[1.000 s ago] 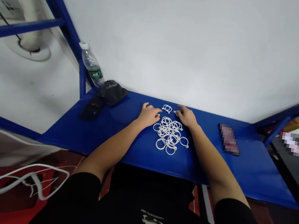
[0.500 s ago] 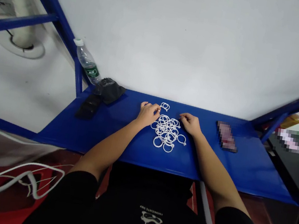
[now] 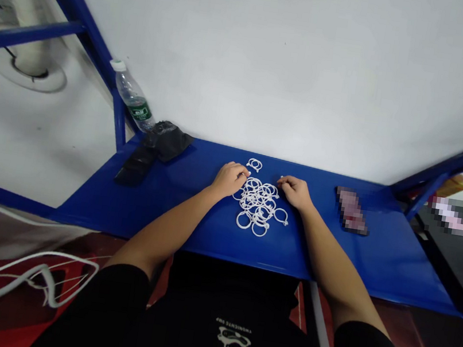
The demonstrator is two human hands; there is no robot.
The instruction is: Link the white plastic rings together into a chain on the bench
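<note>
From where I sit, the pile of white rings (image 3: 257, 200) lies on the blue table (image 3: 97, 200) between my two hands, a little nearer to my body than the fingertips. It is a loose tangle, rather longer away from me than across, slanting slightly from far left to near right. The left hand (image 3: 227, 180) is the closer one: its bent fingers are just beside the pile's far left edge. The right hand (image 3: 297, 193) sits off the far right edge, with a narrow strip of table between its fingers and the tangle.

Past the pile's far end is a pair of overlapping rings (image 3: 254, 165), apart from the rest. They lie just ahead of the left fingertips and slightly to their right; the right hand is clearly farther from them.

The left fingers are curled nearly together, and a small white bit shows at their tips; I can't tell whether they grip it. The right fingers are also drawn in, with another white speck at the tips, too small for me to say what it is or whether it's held.

Farther out on the left I see a bottle (image 3: 135, 102) leaning by a black bag (image 3: 172, 141); on the right lies a blurred slab (image 3: 351, 210).
</note>
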